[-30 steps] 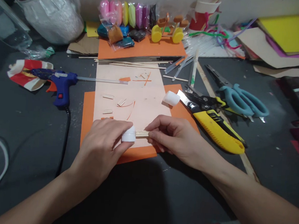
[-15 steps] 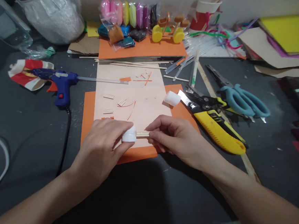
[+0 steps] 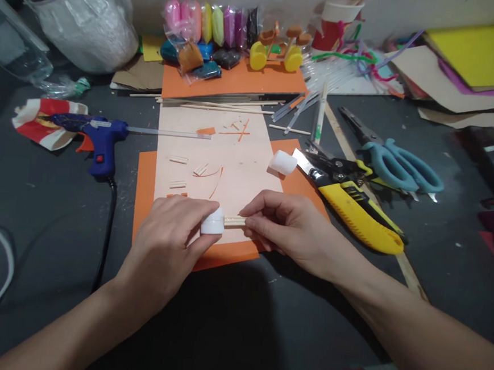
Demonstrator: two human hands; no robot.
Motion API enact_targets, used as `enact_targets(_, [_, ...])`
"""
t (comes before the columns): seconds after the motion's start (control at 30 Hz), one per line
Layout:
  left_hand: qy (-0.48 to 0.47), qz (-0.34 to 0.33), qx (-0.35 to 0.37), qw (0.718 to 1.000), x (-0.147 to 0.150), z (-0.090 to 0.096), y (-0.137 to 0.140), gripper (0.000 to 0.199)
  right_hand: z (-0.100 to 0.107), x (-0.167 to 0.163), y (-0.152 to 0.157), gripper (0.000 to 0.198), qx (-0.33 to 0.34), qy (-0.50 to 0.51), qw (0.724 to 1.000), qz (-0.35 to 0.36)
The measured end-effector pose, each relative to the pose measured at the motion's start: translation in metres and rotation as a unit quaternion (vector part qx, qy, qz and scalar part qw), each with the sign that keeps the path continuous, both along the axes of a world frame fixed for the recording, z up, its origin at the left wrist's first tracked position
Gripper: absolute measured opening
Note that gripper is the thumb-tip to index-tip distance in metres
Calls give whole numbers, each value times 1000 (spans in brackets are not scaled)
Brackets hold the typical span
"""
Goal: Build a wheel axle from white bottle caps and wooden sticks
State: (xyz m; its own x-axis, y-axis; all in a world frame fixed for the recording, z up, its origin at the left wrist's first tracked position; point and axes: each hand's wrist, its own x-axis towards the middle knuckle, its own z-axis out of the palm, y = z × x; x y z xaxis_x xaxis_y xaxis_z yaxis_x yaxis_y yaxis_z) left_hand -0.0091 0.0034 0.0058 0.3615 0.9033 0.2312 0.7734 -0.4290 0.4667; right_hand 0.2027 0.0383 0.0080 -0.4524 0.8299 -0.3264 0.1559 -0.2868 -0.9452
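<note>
My left hand (image 3: 172, 233) is closed around a white rounded piece (image 3: 212, 222), thumb below and fingers above it. Short wooden sticks (image 3: 234, 221) lie side by side and meet the white piece's right side. My right hand (image 3: 280, 222) pinches the other end of these sticks between thumb and fingertips. Both hands are low over a pale sheet (image 3: 248, 173) laid on orange paper (image 3: 144, 182). A second white piece, shaped like a short cylinder (image 3: 283, 162), lies beyond my right hand. Small groups of cut sticks (image 3: 177, 184) and thin orange strips (image 3: 217, 182) rest on the sheet.
On the left lies a blue glue gun (image 3: 104, 145) with a black cord. A yellow utility knife (image 3: 359, 219), its blade out, and teal-handled scissors (image 3: 402, 163) lie right. Colourful clay packets (image 3: 217, 26) and a yellow-wheeled model (image 3: 277, 53) stand behind.
Both hands keep their grips, with the sticks against the white piece. The whole view has shifted very slightly; nothing else has visibly moved.
</note>
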Motion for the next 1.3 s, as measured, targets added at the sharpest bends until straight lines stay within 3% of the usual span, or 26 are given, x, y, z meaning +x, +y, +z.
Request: enact_targets(1.3, [17,5,-17,1000,0,2,0,11,4,1,0,9,-3,-11,1000,10])
